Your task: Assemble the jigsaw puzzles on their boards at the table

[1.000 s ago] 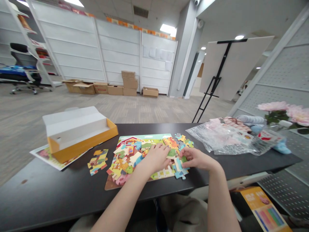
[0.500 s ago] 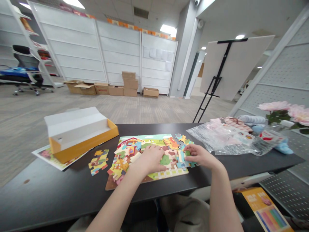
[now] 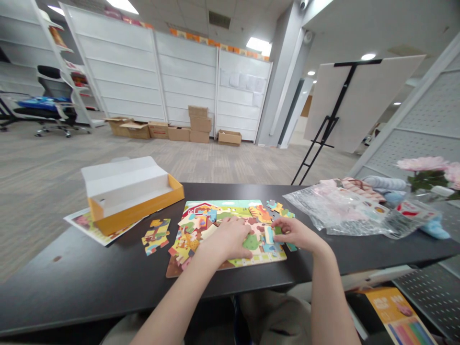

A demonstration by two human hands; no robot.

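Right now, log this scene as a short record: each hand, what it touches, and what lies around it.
Left hand: flat on jigsaw pieces on a barn-scene puzzle board
Right hand: fingertips at pieces on the board's right side
Beside board: joined pieces, open yellow box, clear plastic bag
Surface: dark table

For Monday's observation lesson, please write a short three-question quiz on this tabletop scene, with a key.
1. Which is nearer the plastic bag: A the left hand, or B the right hand?
2. True or false: the yellow box is left of the puzzle board.
3. Fill the gap: a printed sheet lies partly under the ____.

Key: 1 B; 2 true; 3 box.
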